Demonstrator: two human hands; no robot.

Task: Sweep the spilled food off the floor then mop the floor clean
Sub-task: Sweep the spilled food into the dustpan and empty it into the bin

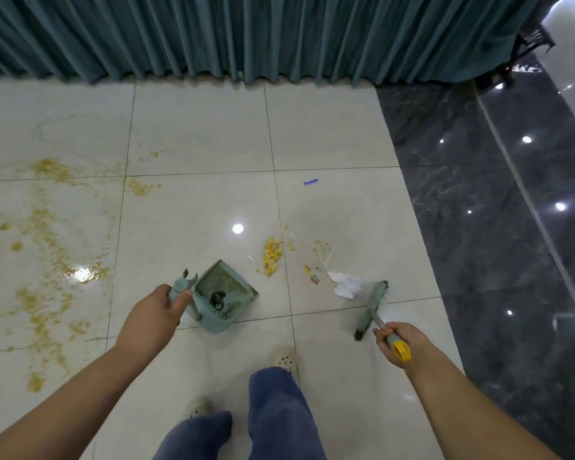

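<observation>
Head view: both hands outstretched, left (156, 308) gripping the dustpan (220, 295) handle, right (399, 341) apparently clenching the broom (372, 308).

No text can be read — the small wrappers (313, 277) are too blurred.

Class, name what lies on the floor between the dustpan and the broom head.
In the head view: yellow food bits, small wrappers and a crumpled white tissue lie between the dustpan and the broom head.
</observation>
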